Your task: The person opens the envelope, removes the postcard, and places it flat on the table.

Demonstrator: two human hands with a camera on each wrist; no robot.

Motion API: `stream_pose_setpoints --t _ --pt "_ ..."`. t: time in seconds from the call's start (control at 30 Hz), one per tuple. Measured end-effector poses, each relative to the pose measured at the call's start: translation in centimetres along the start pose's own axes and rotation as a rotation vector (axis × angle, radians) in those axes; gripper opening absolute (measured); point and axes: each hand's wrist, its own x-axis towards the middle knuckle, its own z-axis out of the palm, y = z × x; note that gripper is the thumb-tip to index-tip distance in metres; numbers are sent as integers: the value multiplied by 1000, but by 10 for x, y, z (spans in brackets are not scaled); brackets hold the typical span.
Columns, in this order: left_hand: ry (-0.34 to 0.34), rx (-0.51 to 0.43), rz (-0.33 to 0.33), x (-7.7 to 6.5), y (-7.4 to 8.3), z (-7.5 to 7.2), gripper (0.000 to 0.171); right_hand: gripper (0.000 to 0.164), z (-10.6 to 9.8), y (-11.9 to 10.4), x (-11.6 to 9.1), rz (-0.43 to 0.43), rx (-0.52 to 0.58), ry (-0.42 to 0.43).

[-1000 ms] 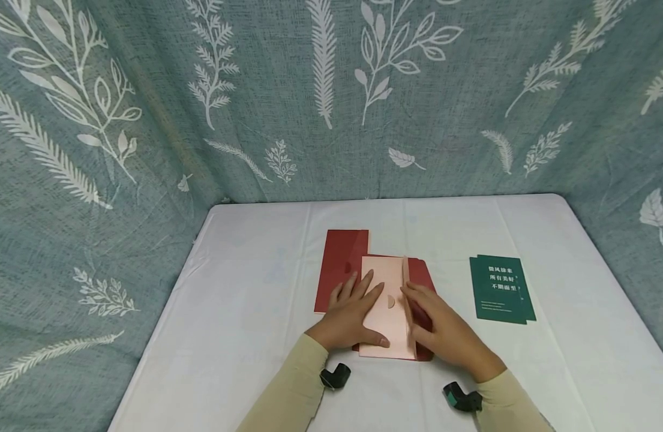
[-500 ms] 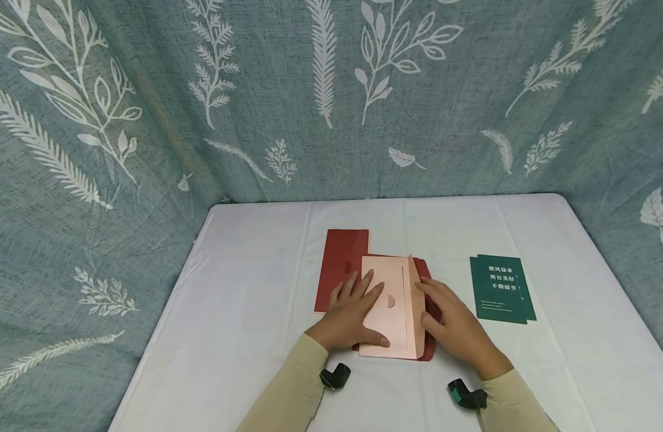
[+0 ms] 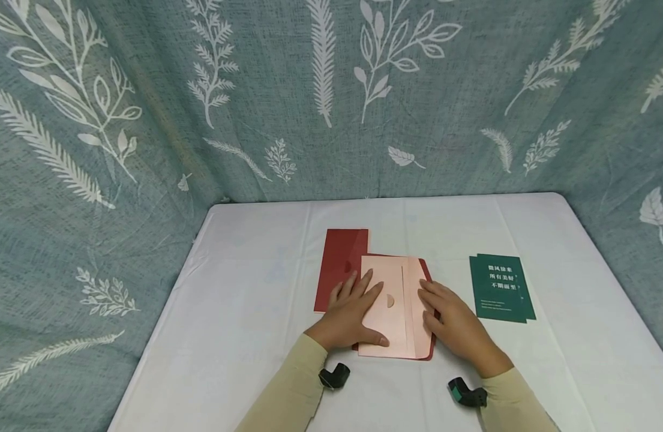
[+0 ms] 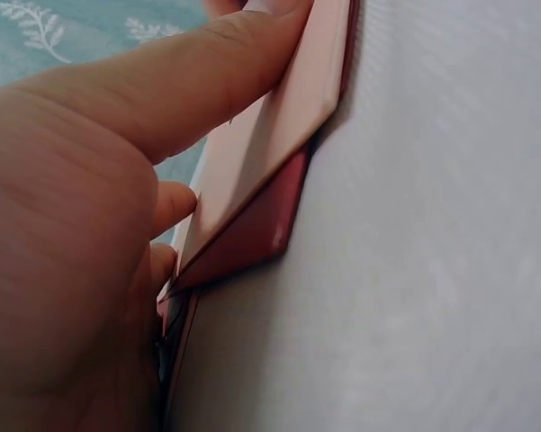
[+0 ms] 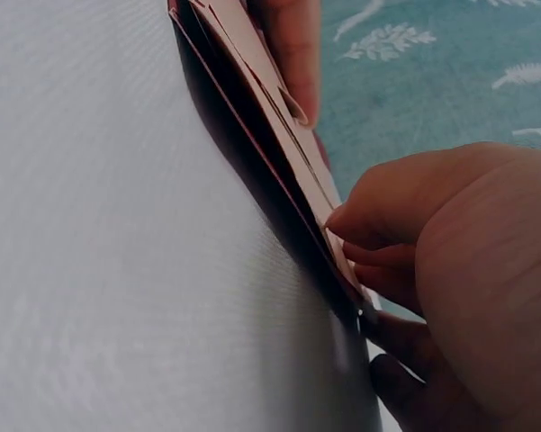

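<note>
Now the left hand, spread at eight o'clock, presses the central pink envelope, hiding part of it; at three, the right hand, fingers and thumb apart, touches its flap. Tilted earlier, that flap has dropped nearly flat, leaving the envelope unfolded. Beneath lies a red envelope; farther, green cards toward three, a second red envelope at ten.
</note>
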Motion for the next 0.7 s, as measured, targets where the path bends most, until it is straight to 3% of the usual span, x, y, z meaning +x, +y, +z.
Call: stream_pose_setpoints --t 0.33,0.7 --pt "22 13 -28 2 5 2 106 50 1 2 1 8 12 -26" --pt "128 -6 -140 15 38 25 108 50 0 3 2 6 22 -36"
